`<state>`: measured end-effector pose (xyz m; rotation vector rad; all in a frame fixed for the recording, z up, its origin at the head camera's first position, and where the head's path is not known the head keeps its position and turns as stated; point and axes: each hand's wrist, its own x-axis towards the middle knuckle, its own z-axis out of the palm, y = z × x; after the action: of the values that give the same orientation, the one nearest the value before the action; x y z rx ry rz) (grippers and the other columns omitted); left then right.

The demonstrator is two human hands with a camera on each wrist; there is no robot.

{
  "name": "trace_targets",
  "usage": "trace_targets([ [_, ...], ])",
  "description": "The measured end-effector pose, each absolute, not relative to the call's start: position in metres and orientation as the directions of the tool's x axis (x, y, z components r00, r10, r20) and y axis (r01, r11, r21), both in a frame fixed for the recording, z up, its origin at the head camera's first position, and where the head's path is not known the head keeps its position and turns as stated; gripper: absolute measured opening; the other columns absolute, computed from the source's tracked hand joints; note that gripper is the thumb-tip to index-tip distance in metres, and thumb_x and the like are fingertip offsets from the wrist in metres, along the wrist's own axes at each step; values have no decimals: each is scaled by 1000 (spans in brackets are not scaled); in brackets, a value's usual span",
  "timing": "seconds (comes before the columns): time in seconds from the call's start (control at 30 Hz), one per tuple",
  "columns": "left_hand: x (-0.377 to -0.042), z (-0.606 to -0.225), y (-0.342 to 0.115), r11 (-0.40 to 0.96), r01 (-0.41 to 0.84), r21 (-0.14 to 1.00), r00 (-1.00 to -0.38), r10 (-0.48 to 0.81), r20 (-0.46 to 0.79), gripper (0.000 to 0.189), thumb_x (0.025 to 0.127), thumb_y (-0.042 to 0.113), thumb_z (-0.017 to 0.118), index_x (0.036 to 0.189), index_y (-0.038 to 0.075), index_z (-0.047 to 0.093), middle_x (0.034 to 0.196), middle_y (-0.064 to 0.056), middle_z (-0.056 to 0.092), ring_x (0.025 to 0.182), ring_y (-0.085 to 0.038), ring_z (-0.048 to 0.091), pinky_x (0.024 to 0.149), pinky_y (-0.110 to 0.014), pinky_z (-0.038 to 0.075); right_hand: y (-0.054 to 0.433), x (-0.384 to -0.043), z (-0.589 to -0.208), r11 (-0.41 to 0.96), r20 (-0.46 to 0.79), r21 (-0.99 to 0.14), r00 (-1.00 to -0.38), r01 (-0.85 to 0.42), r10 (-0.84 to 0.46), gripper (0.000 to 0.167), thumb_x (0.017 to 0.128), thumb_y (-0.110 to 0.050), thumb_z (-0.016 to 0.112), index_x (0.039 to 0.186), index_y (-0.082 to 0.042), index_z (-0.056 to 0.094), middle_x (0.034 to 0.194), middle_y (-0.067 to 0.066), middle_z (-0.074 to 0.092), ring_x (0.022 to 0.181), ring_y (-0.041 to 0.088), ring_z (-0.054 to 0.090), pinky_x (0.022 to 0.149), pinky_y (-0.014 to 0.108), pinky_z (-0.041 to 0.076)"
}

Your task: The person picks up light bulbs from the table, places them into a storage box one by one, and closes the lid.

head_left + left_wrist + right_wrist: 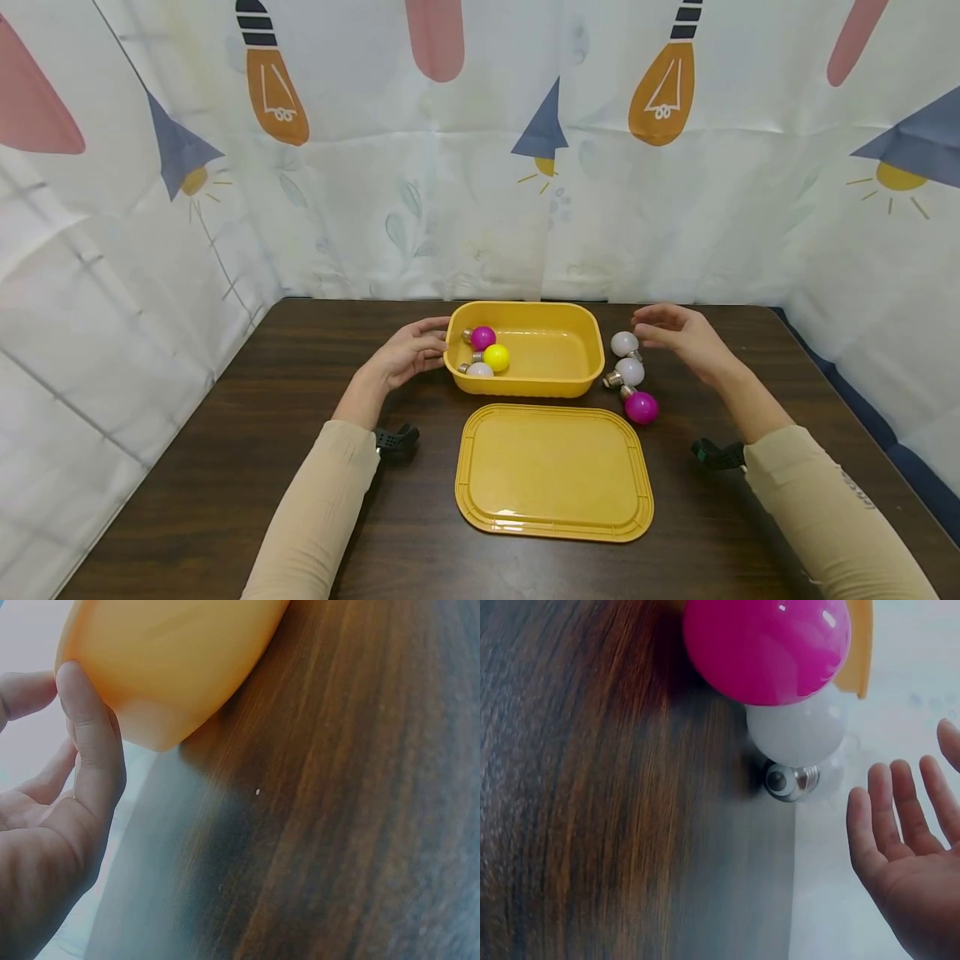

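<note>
My left hand (408, 354) touches the left end of a yellow plastic box (558, 387); in the left wrist view its fingertips meet the box wall (180, 660). Inside the box, at its left, lie a magenta light bulb (483, 337), a yellow bulb (497, 358) and a white bulb (480, 370). To the right of the box, my right hand (684, 340) hovers with relaxed fingers and nothing in its grasp. Close by its fingertips is a white bulb (624, 343), followed nearer me by another white bulb (631, 372) and a magenta bulb (642, 408).
A flat yellow lid (555, 475) lies on the dark wooden table (225, 467) in front of the box. A white printed curtain (465, 208) hangs behind the table's far edge and along both sides.
</note>
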<state>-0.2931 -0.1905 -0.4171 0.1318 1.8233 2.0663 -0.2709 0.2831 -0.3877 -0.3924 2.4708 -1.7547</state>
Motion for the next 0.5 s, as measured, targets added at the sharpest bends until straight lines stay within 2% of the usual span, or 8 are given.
trace_targets([
  [0.23, -294, -417, -191, -86, -222, 971, -924, 336, -182, 60, 101, -5, 56, 157, 5, 37, 143, -29, 48, 95, -22, 70, 81, -30, 60, 286, -274, -393, 321, 61, -938, -973, -133, -225, 52, 102, -24, 67, 139, 9, 51, 136, 24, 53, 115, 22, 61, 100, 38, 53],
  [0.5, -293, -417, -191, -88, -224, 971, -923, 340, -182, 60, 101, -5, 56, 157, 5, 36, 142, -29, 48, 96, -23, 70, 81, -30, 60, 288, -276, -399, 313, 34, -945, -977, -99, -208, 59, 102, -21, 66, 145, 10, 42, 144, 26, 44, 110, 7, 59, 103, 39, 51],
])
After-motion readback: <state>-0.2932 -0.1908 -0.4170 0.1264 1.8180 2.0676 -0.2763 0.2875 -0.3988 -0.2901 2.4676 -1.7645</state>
